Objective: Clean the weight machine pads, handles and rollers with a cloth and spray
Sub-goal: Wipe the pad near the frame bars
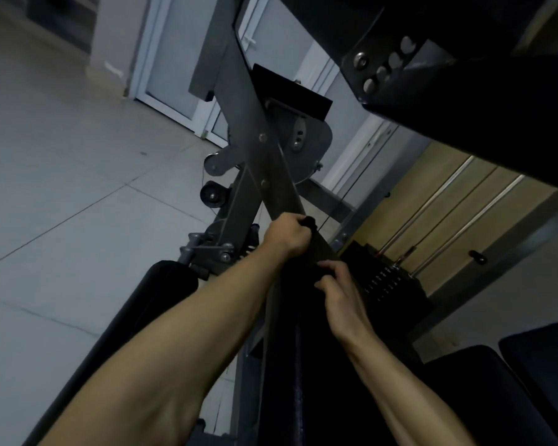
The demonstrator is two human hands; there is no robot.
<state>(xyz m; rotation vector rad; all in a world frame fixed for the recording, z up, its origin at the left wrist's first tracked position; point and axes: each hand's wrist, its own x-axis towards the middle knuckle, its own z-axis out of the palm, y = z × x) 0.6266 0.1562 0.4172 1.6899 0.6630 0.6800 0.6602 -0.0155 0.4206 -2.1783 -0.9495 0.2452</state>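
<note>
Weight machine steel arm (281, 188) rises just left of the weight stack (384, 278) in the head view. We find the left hand (287, 235) curled tight round it. The right hand (339, 294), nearer the stack, pinches dark material (300, 284), cloth or pad unclear. We judge two risks: dim light hiding missed patches, and the linkage shifting and nipping fingers.

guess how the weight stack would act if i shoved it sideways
Probably won't budge: the weight stack looks like dense stacked plates. The chrome guide rods meeting it likely allow sliding only along them, so tipping seems unlikely.
</note>
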